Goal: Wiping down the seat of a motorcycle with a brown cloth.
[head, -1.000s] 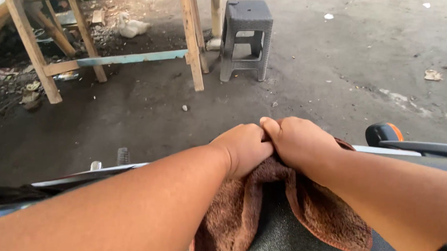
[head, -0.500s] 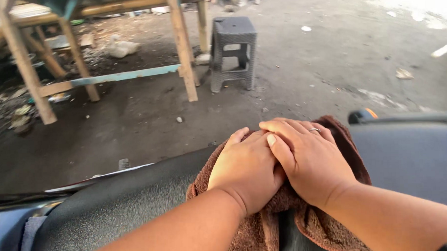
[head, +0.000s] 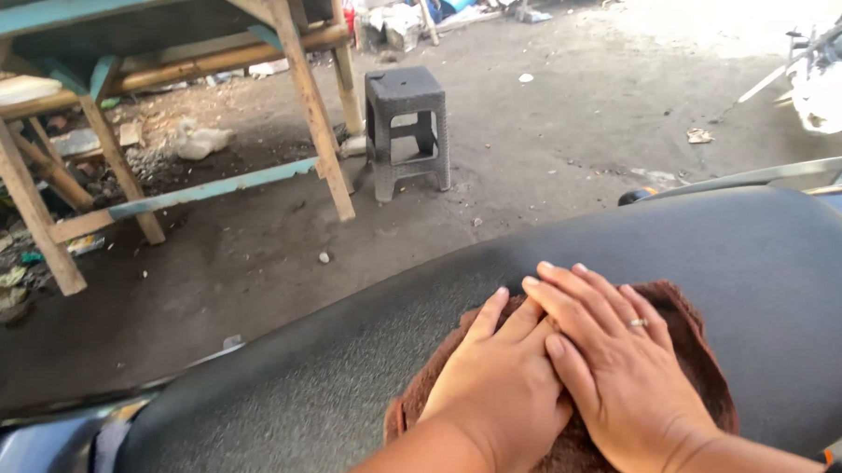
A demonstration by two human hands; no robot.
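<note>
Both hands have slid the brown cloth point(head: 686, 348) back along the black seat point(head: 351, 379); I note left hand point(head: 501, 392) and right hand point(head: 622, 369) flat, fingers extended, pressing to keep contact.

Dusty grey concrete floor point(head: 549, 157) with scattered litter; wooden trestle frame point(head: 314, 110) far left, grey plastic stool point(head: 406, 125) beside it, bright daylight far right.
</note>
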